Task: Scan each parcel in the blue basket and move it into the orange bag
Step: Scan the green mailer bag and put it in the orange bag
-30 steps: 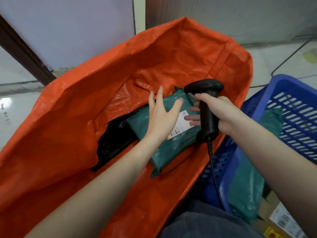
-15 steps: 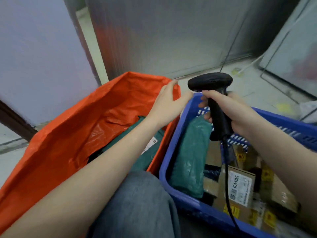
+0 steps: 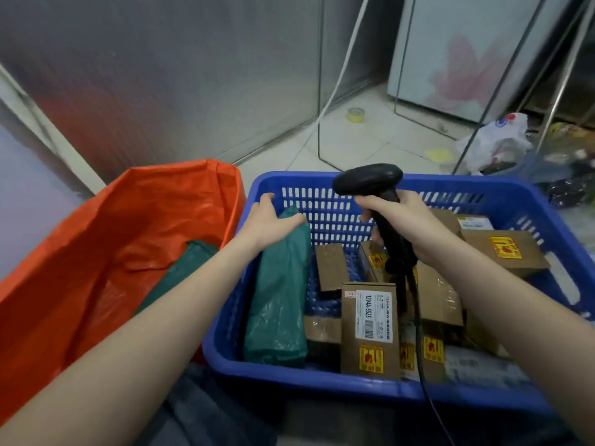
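Shifted L hand (image 3: 269,220) from orange plastic bag (image 3: 112,236) to blue slotted basket (image 3: 322,381), grasping top of green poly mailer (image 3: 280,300); gripping black handheld scanner (image 3: 370,180) w/ R hand (image 3: 409,223); scan next

blue basket (image 3: 322,378), orange bag (image 3: 96,252)

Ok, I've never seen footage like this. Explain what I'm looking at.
No machine here: a camera worn on a person's head looks down at their two bare hands. The right hand holds a black handheld barcode scanner. The left hand grips the top of a green plastic mailer parcel standing in a blue slatted plastic basket, among brown cardboard boxes. Beside it, an open orange plastic bag already holds another green parcel.
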